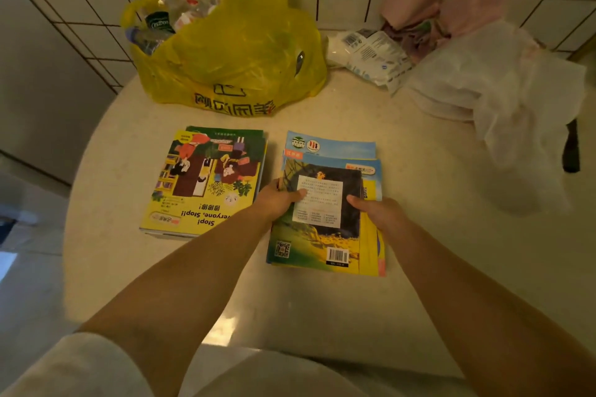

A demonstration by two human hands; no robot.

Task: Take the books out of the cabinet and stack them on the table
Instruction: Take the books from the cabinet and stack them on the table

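- Books lie in two stacks on the round, pale bench (322, 306), side by side with a narrow strip of bare surface between them.
- Left stack (206, 180): top cover yellow, printed "Stop!", text upside down to the viewer; edges of other books show beneath it, slightly fanned. Nothing touches it.
- Yellow plastic bag (238, 51): stands behind the left stack, near the tiled wall, well clear of the books; clear plastic bottles (174, 0) protrude from its open left side.
- Left hand (279, 200): closed on the left edge of the top book of the right stack, thumb on the cover, fingers under the edge.
- Right stack (332, 151): blue-covered books at the far end, yellow edges along the right side, loosely aligned.
- Top book (322, 203): dark back cover with a white text panel, a barcode and a square code at its near end; held at both side edges.
- Right hand (377, 213): closed on the right edge of the same book, thumb lying across the cover.
- White printed packet (371, 55): rests at the far right of the bench, apart from both stacks.
- Pink and white cloth heap (483, 80): beside the packet, spilling over the bench's right rim.
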